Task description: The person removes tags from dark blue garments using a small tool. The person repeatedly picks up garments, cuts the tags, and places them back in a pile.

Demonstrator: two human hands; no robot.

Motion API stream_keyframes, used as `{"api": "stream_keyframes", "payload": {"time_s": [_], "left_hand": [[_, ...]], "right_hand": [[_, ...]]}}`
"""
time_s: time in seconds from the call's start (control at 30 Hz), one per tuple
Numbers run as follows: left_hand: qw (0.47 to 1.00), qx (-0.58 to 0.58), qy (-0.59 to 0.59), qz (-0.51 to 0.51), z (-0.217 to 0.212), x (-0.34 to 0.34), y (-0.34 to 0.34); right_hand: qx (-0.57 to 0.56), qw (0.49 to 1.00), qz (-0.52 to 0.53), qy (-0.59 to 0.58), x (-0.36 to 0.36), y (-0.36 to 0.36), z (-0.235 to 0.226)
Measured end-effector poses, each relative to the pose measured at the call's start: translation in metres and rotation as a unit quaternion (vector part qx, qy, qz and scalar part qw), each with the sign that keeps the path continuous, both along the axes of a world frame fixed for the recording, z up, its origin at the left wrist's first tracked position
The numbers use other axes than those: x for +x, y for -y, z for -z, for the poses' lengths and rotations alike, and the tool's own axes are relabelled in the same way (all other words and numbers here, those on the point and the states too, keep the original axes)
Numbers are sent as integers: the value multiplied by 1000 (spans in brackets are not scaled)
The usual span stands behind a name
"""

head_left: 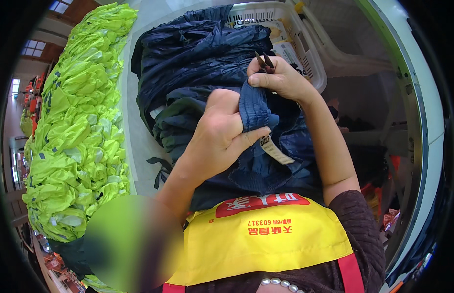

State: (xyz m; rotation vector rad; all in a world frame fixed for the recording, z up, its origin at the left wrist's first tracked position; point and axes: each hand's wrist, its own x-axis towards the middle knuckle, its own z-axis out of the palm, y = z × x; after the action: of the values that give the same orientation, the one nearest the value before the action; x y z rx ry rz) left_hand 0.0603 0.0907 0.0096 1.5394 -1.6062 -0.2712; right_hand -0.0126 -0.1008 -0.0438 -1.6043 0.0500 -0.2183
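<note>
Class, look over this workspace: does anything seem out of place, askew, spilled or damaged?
Nothing looks spilled or damaged. Slightly untidy: a dark strip sticks out beside the dark blue garments, over the pale surface. The right hand holds snips and, with the left hand, gathered blue fabric; nothing odd there.

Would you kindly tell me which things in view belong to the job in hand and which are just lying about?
In use:
navy garment, held by left hand and right hand
white label, on the garment
pointed snips, in the right hand

Apparently lying about:
heap of lime-yellow garments
white basket
navy pile, possibly related
</note>
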Motion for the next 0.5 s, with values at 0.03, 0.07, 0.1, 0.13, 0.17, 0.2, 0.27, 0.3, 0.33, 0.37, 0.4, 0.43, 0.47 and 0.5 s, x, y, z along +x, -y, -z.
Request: {"api": "stream_keyframes", "payload": {"time_s": [0.03, 0.07, 0.1, 0.13, 0.17, 0.2, 0.27, 0.3, 0.33, 0.37, 0.4, 0.43, 0.47, 0.5], "left_hand": [[1000, 2, 18, -22, 0, -1, -3], [997, 64, 9, -40, -2, -1, -9], [997, 40, 22, -57, -1, -2, -8], [997, 15, 34, -74, 1, -2, -8], [995, -10, 46, -90, 2, -3, -6], [997, -37, 31, -58, 0, -2, -1], [997, -65, -28, 36, 2, 3, 8], [990, -67, -75, 98, 5, 5, 11], [985, -69, -142, 75, 8, 2, 12], [976, -46, -212, 18, 11, -4, 6], [979, -47, -200, 17, 11, -3, 9], [981, -47, -187, 17, 11, -2, 13], [979, -24, -204, 5, 9, -1, 12], [975, -1, -223, -4, 6, -2, 12]], "right_hand": [[16, 1000, 5, -5, -1, 0, 1], [32, 999, 9, -8, -3, -2, 1], [47, 999, 14, -13, -4, -2, 1], [45, 999, 17, -7, -4, -2, 5], [75, 997, 1, -13, -3, -3, 8], [105, 994, -16, -18, -2, -4, 10], [173, 983, -53, 11, 6, -17, 23], [181, 981, -66, 3, 6, -23, 28], [190, 979, -78, -6, 6, -29, 34], [230, 968, -95, -37, 9, -34, 41], [225, 971, -78, 18, 7, -40, 46], [195, 980, -46, 4, 0, -36, 46], [168, 986, -23, -11, -6, -33, 35], [139, 990, 5, -28, -14, -27, 24]]}}
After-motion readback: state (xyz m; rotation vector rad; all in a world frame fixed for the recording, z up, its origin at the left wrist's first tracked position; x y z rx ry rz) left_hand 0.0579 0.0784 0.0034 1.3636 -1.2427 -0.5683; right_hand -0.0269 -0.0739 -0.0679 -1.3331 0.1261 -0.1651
